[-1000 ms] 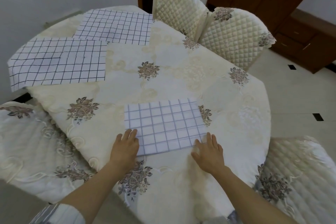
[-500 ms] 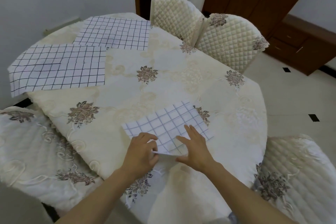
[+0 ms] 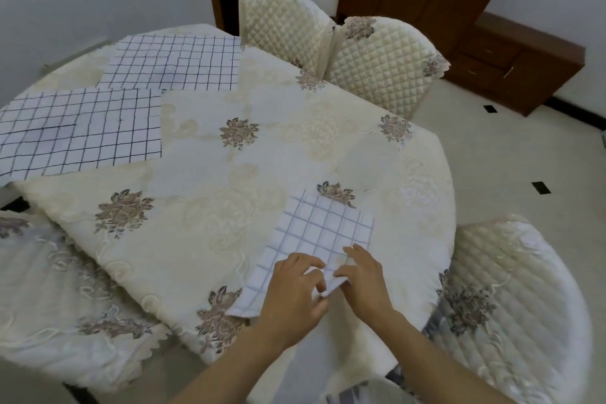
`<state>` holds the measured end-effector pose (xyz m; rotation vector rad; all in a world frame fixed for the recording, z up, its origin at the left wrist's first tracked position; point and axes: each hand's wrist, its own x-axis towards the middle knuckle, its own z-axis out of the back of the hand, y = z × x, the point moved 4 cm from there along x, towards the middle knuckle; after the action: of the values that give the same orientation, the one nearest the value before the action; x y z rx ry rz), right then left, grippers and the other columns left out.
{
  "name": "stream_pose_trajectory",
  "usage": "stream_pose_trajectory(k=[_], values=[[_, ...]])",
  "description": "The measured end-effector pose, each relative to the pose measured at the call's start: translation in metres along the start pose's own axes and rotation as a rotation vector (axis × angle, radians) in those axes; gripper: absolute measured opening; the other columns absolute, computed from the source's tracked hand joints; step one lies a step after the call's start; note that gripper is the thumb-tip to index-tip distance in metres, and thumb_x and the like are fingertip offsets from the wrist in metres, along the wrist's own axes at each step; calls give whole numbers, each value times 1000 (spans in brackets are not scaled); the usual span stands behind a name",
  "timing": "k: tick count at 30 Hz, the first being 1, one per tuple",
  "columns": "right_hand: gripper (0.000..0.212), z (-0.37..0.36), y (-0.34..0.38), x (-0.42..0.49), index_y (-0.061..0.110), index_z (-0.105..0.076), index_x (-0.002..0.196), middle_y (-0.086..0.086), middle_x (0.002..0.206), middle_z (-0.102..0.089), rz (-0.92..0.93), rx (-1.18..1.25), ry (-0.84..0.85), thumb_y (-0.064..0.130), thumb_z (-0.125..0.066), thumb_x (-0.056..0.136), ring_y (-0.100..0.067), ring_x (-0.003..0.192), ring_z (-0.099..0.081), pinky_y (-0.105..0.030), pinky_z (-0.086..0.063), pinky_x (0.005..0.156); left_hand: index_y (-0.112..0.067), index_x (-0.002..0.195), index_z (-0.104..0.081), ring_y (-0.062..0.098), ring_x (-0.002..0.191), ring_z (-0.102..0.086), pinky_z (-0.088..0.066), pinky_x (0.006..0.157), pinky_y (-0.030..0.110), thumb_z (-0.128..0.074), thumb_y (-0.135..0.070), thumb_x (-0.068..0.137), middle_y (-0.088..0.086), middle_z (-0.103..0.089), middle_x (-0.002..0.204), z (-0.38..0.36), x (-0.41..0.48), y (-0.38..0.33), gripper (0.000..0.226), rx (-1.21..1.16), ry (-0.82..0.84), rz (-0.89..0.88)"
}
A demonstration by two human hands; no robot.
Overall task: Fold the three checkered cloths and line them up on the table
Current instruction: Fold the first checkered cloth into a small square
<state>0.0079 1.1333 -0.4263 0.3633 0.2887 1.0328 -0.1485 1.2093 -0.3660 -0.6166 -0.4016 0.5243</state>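
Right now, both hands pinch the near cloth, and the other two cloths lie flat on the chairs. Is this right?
One error: the head view shows the far cloth and the left cloth flat on the table. The left hand and right hand do pinch the near cloth.

both bare forearms reach in from the lower edge and converge. the left hand (image 3: 295,289) is knuckles-up, fingers curled, pinching the near corner of the folded cloth (image 3: 323,229). the right hand (image 3: 364,279) sits just beside it, thumb and curled fingers pinching the same corner
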Motion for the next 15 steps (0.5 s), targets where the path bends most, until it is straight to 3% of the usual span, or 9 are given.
stream_pose_trajectory(k=[6,12,15], values=[[25,-3,-26,-8,27,-75,81,-8,135,-58,-10,150,-39,3,-79,73,-35,132,-45,-55,-42,99,-29,92,-62,13,114,-52,-41,85,32,-68,-42,65,-10,-59,117,1,-14,18,31,129,85,64],[27,2,-33,-13,27,-77,80,-5,135,-57,-35,294,-127,1,-80,73,-33,131,-45,-45,-34,100,-32,87,-62,15,115,-50,-44,83,35,-68,-48,61,-10,-60,120,10,-42,52,31,229,163,207],[27,-1,-42,-18,30,-75,83,1,138,-53,-52,358,-136,4,-79,76,-28,135,-41,-49,-34,99,-32,79,-61,19,113,-54,-44,78,37,-75,-37,59,-8,-61,118,10,-47,64,25,248,193,230]])
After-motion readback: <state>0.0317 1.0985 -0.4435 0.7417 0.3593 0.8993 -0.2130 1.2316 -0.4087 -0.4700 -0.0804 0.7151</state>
